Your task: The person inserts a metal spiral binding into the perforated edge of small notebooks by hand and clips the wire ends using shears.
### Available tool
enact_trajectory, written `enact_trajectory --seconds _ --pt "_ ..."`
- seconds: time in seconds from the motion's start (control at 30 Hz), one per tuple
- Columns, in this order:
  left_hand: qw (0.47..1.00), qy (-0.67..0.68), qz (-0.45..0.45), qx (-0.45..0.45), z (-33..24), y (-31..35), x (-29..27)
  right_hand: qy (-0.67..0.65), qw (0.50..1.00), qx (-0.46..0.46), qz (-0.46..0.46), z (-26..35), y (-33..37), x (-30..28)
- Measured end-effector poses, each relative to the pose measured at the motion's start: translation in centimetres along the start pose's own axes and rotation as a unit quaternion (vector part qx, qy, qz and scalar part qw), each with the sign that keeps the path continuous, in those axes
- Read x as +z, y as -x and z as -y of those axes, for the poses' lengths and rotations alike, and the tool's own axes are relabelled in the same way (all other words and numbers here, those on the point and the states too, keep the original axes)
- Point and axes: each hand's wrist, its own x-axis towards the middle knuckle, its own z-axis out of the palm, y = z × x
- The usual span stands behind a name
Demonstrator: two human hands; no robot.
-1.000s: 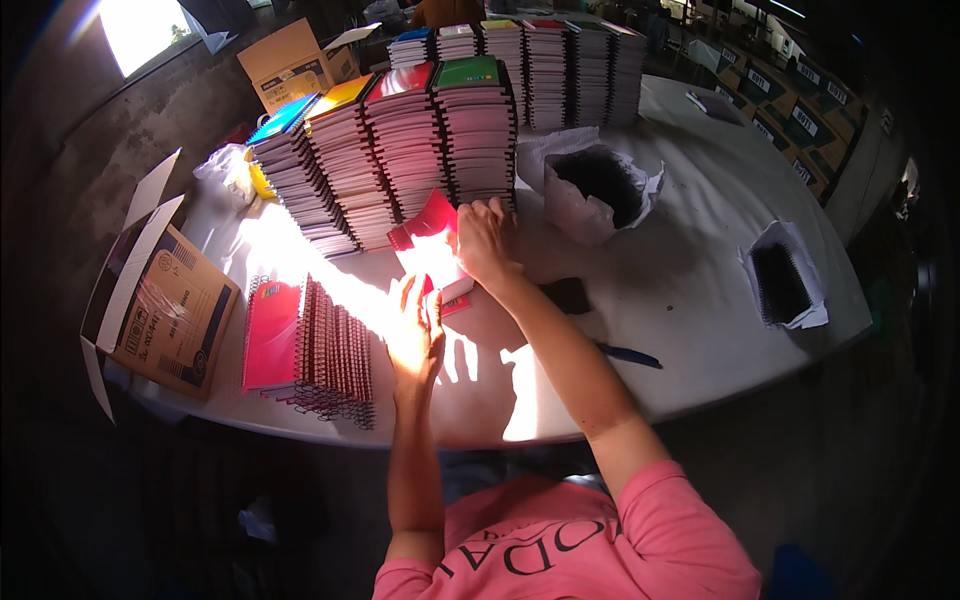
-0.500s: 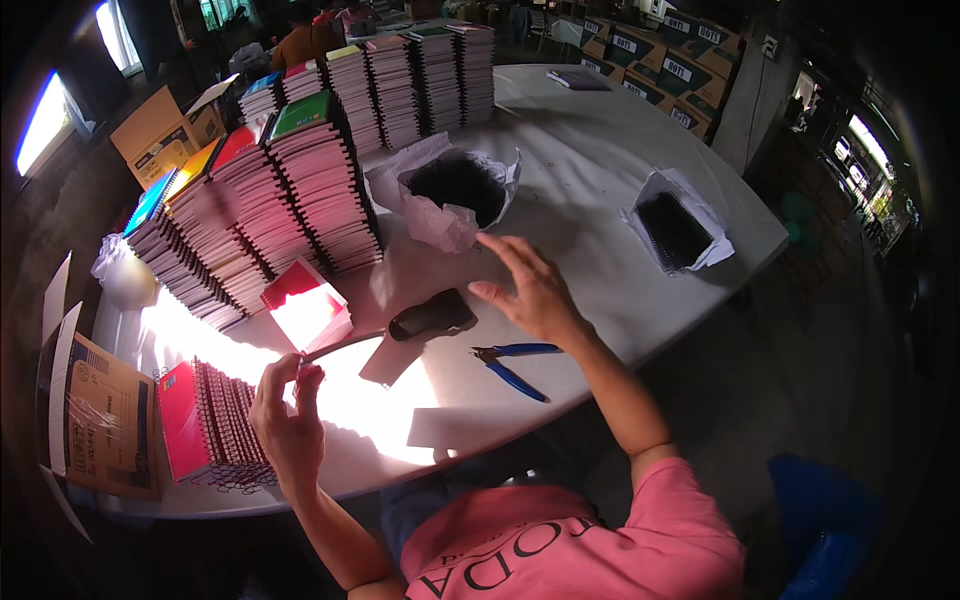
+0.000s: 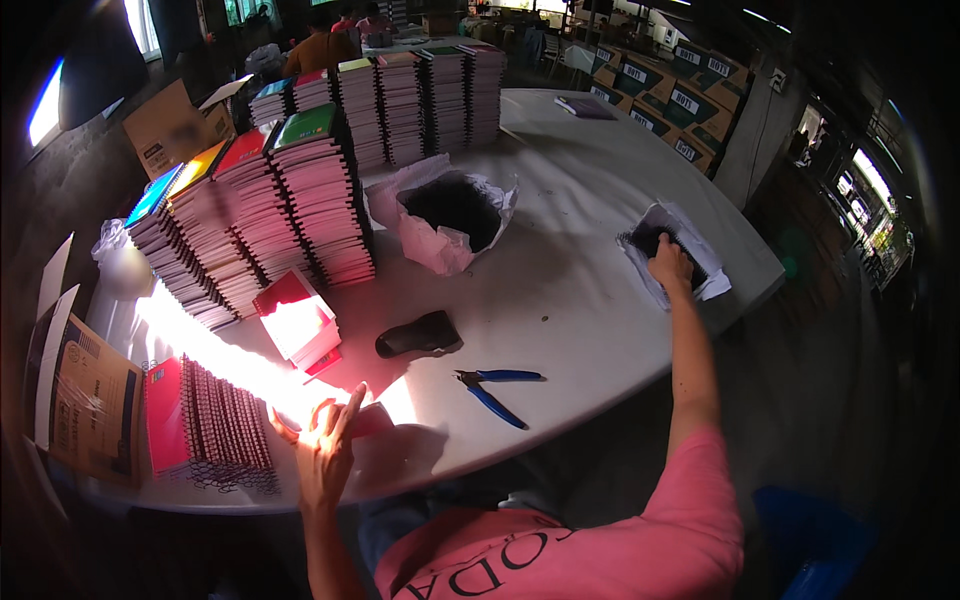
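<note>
Your right hand (image 3: 668, 264) grips black spirals in the paper wrap (image 3: 712, 285); your left hand (image 3: 325, 450) holds a red notebook (image 3: 368, 420), blue pliers (image 3: 492, 388) between them.

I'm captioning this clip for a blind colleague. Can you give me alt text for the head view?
A person in a pink shirt reaches the right hand into a paper pack of black spirals at the table's far edge, while the left hand holds a red cover near the front. Notebook stacks, blue pliers and a bound pile surround them.
</note>
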Motion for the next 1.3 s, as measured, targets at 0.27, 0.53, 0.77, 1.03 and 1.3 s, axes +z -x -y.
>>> enact_trajectory --seconds 0.27,0.53,0.77,1.03,1.3 --pt "0.997 -0.039 -0.039 -0.062 0.0 1.4 1.2 -0.072 0.986 -0.136 0.068 4.5 5.2 -1.8" --pt "0.956 0.035 -0.217 -0.194 -2.6 0.6 5.4 -0.285 0.939 -0.187 -0.046 9.6 10.2 -2.0" --pt "0.951 0.072 -0.223 -0.202 -2.2 0.9 5.6 -0.736 0.544 -0.257 0.309 17.5 19.8 -5.2" --pt "0.959 0.066 -0.239 -0.137 -1.4 0.7 3.9 -0.674 0.476 -0.358 0.437 22.2 25.9 -5.2" --pt "0.965 0.076 -0.198 -0.156 -1.3 1.0 4.8 -0.501 0.678 -0.456 0.285 22.0 27.1 -4.8"
